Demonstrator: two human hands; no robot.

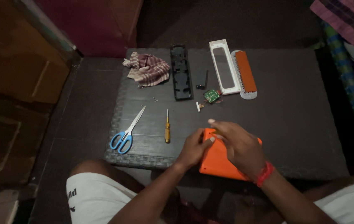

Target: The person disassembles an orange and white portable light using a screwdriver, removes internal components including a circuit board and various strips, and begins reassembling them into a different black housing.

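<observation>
- At the near edge of the dark woven surface (301,124) lies a flat orange panel (216,159), partly over the edge and half covered by both hands.
- Along the far side lie a black frame (181,79), a long white frame (224,66) and an orange strip on a pale backing (245,74); a small green circuit board (211,96) sits just before them.
- A checked cloth (148,69) lies far left; blue-handled scissors (126,132) and a yellow-handled screwdriver (167,128) lie nearer.
- The tiny bits near the board are too small to make out.
- The left hand (194,149) curls around the panel's left edge, gripping it.
- The right hand (237,145), a red band at its wrist, rests loosely spread on top of the panel, fingers pressing it.
</observation>
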